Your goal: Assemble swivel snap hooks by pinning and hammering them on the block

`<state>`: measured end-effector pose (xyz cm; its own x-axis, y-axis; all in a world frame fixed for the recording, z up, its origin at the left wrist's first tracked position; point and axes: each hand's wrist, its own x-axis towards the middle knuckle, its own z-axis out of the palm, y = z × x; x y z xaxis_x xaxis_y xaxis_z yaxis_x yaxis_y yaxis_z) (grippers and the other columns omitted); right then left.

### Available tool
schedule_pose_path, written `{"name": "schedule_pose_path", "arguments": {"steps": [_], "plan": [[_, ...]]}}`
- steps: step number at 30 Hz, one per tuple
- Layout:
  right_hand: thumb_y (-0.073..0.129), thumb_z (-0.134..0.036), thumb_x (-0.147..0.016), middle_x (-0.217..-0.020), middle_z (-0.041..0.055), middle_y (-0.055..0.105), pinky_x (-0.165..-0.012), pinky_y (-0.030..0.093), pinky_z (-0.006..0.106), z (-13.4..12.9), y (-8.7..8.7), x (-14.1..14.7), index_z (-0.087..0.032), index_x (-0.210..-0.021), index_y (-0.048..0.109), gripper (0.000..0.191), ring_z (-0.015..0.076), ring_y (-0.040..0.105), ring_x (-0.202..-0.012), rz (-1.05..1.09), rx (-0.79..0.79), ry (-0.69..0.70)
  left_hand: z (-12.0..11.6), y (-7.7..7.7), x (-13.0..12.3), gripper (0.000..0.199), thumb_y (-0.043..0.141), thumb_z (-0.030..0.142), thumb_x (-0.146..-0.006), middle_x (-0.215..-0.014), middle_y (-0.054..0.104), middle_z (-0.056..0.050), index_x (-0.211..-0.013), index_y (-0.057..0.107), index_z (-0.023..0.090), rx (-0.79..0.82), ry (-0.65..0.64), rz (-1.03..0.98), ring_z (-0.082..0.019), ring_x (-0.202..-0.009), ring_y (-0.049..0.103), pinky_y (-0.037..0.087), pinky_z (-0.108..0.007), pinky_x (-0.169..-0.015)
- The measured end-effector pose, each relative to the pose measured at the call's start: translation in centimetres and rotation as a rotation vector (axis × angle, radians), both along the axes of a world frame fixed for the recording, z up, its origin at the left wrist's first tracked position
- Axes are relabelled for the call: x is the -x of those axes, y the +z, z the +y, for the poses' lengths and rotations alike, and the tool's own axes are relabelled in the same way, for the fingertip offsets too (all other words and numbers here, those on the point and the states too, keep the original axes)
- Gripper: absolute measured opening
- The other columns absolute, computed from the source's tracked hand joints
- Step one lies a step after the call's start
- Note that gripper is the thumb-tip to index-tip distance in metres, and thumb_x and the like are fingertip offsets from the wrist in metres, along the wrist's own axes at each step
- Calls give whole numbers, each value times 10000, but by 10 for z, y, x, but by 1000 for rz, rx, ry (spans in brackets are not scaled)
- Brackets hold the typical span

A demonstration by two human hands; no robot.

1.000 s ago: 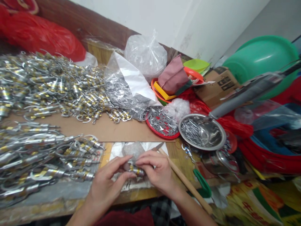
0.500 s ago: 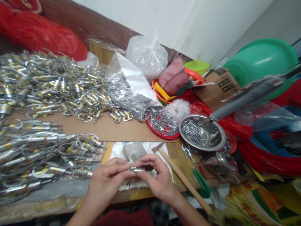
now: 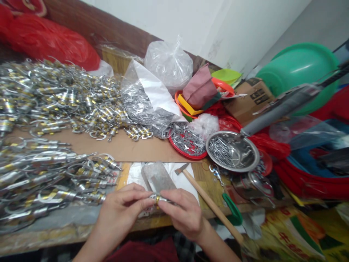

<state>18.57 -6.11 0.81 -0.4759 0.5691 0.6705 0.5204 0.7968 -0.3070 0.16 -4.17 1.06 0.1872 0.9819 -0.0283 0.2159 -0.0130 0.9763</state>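
Note:
Between my two hands is a small silver metal fitting with a yellow part (image 3: 157, 199), held near the front edge of the bench. My left hand (image 3: 124, 205) pinches its left end with thumb and fingertips. On the other side, my right hand (image 3: 182, 211) has thumb and fingers closed on its right end. Just behind the fingers a grey metal block (image 3: 160, 176) lies on white paper (image 3: 135, 174). A hammer (image 3: 209, 202) with a long wooden handle rests right of my right hand.
Piles of silver-and-yellow fittings (image 3: 62, 91) cover the left side. Behind the block lies a cardboard sheet (image 3: 131, 151). A red tray (image 3: 188, 143) and a steel bowl (image 3: 247, 153) hold small metal parts. A grey-handled tool (image 3: 283, 105) reaches over the bowl. A green basin (image 3: 300, 72) stands at back right.
My right hand has turned, its fingers now lying further over the fitting. More of the metal block shows behind the hands. The view has shifted slightly.

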Motion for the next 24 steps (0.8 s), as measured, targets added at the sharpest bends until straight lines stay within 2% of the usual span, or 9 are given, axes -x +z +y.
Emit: {"name": "schedule_pose_path", "arguments": {"steps": [4,7,12,16,19,21,24], "plan": [[449,-115,-825,-900,123,660,-657,507,284,-1,7,0,-140,-935,615,201,176,607,-819,-39,-23,23,-1,5,0,118,640,252,-647,-587,664,-6,-554,714,250,-76,-63,63,-156,-576,606,460,-226,-549],[459,-91,-811,-901,128,661,-636,502,283,-1,8,0,-129,-924,617,198,176,609,-800,-44,-20,24,-1,7,-1,129,626,239,-648,-586,644,-9,-546,705,236,-127,-63,56,-151,-577,600,459,-221,-552],[487,-32,-757,-903,108,660,-607,500,266,-3,2,2,-146,-920,624,242,162,609,-758,14,25,-22,-3,9,-2,129,609,206,-659,-778,653,-17,-572,697,243,-125,-51,57,-163,-765,611,456,-225,-697],[547,-14,-710,-873,98,665,-638,515,240,-4,-1,10,-149,-891,647,247,149,621,-741,171,149,-54,-4,10,-2,108,605,246,-676,-768,700,-13,-622,698,235,26,-49,22,-177,-762,628,463,-256,-738],[607,-71,-694,-777,95,668,-609,521,218,-4,2,17,-131,-842,668,171,145,626,-685,320,278,-103,-6,7,-7,123,639,292,-643,-751,722,-17,-716,705,218,206,54,-57,-193,-748,642,493,-272,-725],[620,-114,-691,-720,87,663,-543,511,213,-4,5,21,-129,-815,680,139,142,616,-623,377,361,-154,-8,4,-11,308,694,291,-580,-856,719,-21,-877,677,211,293,109,-176,-201,-823,638,501,-269,-751],[646,-187,-687,-673,64,661,-462,473,202,-2,12,20,-140,-803,697,135,124,587,-538,369,529,-190,-9,-1,-15,619,729,293,-545,-969,685,-30,-1124,529,205,353,121,-350,-193,-908,615,497,-249,-777]]}}
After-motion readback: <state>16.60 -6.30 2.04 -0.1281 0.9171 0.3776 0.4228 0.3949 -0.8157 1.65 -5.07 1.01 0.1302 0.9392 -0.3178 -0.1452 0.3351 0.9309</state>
